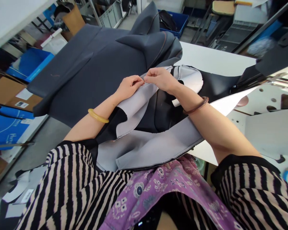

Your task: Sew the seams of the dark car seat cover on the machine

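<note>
A large black leather-like cover (117, 60) spreads over the white table, with its grey backing (156, 147) turned up along the near side. My left hand (131, 86) pinches the seam edge of a grey-backed flap. Close beside it, my right hand (160, 78) pinches the same edge, thumb and fingertips together. The fingertips of both hands almost meet at the seam. Whether anything small sits between them is hidden. To the right of my right hand, a rounded grey-backed piece (189, 76) lies folded over.
At the right stands a sewing machine (271, 70), close to my right forearm. The white table (204, 57) shows behind the cover. On the left are a blue bin (31, 64) and a cardboard box (12, 92). Another blue crate (182, 24) stands beyond the table.
</note>
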`<state>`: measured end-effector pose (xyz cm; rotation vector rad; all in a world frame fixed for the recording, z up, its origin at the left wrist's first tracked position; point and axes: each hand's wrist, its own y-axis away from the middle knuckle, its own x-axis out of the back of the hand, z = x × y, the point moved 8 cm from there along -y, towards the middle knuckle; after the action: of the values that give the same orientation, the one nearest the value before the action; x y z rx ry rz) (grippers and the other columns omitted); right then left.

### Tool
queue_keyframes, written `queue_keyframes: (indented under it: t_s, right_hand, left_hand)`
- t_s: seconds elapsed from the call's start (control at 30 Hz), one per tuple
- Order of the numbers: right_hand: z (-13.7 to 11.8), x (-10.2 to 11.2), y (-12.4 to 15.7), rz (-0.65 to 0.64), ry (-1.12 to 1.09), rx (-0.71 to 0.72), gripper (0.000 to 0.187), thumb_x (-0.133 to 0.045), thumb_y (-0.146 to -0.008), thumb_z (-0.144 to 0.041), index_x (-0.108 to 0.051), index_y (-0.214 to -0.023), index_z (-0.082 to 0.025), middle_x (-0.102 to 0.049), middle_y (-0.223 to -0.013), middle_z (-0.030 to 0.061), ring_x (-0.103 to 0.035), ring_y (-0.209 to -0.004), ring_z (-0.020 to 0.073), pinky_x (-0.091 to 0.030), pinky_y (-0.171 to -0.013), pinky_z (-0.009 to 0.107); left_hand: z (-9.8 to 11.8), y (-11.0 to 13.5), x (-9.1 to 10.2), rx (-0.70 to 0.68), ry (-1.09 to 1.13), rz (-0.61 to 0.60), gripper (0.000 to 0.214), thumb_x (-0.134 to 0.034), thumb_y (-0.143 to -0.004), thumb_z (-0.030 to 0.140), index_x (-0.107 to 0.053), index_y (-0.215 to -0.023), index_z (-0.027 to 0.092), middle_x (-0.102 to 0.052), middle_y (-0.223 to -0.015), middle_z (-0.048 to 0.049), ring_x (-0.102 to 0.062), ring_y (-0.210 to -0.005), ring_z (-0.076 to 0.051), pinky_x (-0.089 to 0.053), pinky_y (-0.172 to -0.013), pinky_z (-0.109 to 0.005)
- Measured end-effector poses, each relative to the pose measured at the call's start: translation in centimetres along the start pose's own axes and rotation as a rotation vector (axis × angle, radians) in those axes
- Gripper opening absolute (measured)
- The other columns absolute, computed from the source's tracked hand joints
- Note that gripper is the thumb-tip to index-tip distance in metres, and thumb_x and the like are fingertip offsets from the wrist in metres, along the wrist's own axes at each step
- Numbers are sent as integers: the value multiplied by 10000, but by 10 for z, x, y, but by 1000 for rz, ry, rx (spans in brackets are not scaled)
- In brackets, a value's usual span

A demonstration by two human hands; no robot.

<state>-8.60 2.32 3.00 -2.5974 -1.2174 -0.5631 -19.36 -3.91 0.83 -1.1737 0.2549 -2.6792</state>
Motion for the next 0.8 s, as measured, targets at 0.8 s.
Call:
queue_keyframes:
  t_s: [0.8]
  right_hand:
    - [6,17,12,199,483,-74,157,-495,-895,-123,-515,-748,-175,-601,-812,32,-535,-791,157,-362,-729,293]
  left_hand:
    - [50,3,-19,-480,-582,5,190,-450,-883,233,-575,-744,200,-645,-834,-62,-607,-851,-218,-479,-757,-357]
